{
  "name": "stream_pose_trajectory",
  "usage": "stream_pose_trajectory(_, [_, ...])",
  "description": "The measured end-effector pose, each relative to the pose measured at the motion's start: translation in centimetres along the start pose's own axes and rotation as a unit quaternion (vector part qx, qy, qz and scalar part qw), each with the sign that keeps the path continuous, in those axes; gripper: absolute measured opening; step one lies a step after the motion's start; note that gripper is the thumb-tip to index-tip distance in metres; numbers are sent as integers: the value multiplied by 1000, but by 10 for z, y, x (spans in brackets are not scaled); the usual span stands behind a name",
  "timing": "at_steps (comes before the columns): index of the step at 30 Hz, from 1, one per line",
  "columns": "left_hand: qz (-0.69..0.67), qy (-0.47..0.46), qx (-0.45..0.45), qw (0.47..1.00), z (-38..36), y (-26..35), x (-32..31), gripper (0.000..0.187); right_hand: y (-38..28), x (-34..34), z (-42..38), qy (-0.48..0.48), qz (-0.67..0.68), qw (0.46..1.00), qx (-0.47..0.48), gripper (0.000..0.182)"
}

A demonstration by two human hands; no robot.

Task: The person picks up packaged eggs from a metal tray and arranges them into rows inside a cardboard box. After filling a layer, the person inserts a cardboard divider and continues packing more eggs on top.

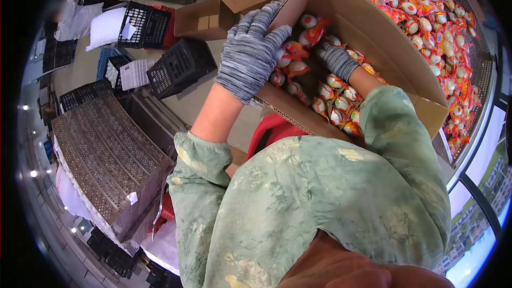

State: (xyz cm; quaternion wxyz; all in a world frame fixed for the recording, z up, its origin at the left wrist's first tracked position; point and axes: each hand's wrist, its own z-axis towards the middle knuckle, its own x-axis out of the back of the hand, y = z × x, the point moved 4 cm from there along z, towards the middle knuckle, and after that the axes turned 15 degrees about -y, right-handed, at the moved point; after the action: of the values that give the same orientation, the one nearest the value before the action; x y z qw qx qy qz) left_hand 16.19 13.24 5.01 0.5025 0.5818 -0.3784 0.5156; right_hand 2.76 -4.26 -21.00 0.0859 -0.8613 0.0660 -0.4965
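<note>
A tall open cardboard box (384, 37) stands in front of my body. Inside lie several egg-shaped items in clear and red-orange wrappers (336, 106), which look like packaged eggs. My left hand (248, 56), in a grey striped knit glove, is closed over the box's left edge, thumb toward the inside. Down in the box is my right hand (340, 61), gloved the same way, among the wrapped eggs. Its fingertips are partly in shadow, and I cannot make out whether it grips one.
A large heap of the same wrapped eggs (421, 5) lies on a perforated metal tray (485, 74) at the right. To the left are black plastic crates (181, 66), an open carton (200, 18) and a stack of perforated trays (109, 149). Another person's sleeve (79, 21) shows far left.
</note>
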Motion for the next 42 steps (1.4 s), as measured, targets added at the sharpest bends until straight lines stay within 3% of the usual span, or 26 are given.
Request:
stream_pose_trajectory(2, [7,-6,9,1000,-2,0,-2,42,-8,22,-18,-31,-51,998,11,36])
stream_pose_trajectory(5, [-1,-7,8,1000,-2,1,-1,43,-20,62,-32,-111,3,986,-125,40])
stream_pose_trajectory(8, [-7,-10,5,1000,-2,-1,-3,43,11,2,32,-154,45,982,-103,45])
stream_pose_trajectory(12, [-5,-13,10,1000,-4,0,-2,42,-18,50,7,-89,211,964,-136,48])
stream_pose_trajectory(23, [-13,-30,30,999,-4,0,-2,40,9,-1,27,10,258,966,-10,46])
stream_pose_trajectory(25, [-9,-21,26,999,-4,0,-1,40,3,6,19,42,251,966,39,46])
stream_pose_trajectory(26, [-7,-16,25,1000,-5,0,-1,40,-1,12,7,-18,62,998,-15,47])
stream_pose_trajectory(29, [-12,-24,24,999,-4,-1,-2,40,1,11,-5,28,-7,1000,1,48])
stream_pose_trajectory(35, [-17,-48,43,998,-2,-2,-5,40,1,8,2,-1,-46,998,-48,38])
stream_pose_trajectory(38, [-18,-42,38,998,-3,-4,-4,39,-24,56,-23,23,50,995,-88,36])
stream_pose_trajectory(41, [-17,-42,38,998,-4,-3,-5,39,-42,64,-29,-90,-24,996,7,37])
stream_pose_trajectory(42, [-17,-46,39,998,-3,-3,-5,39,-51,67,-34,-36,1,998,52,37])
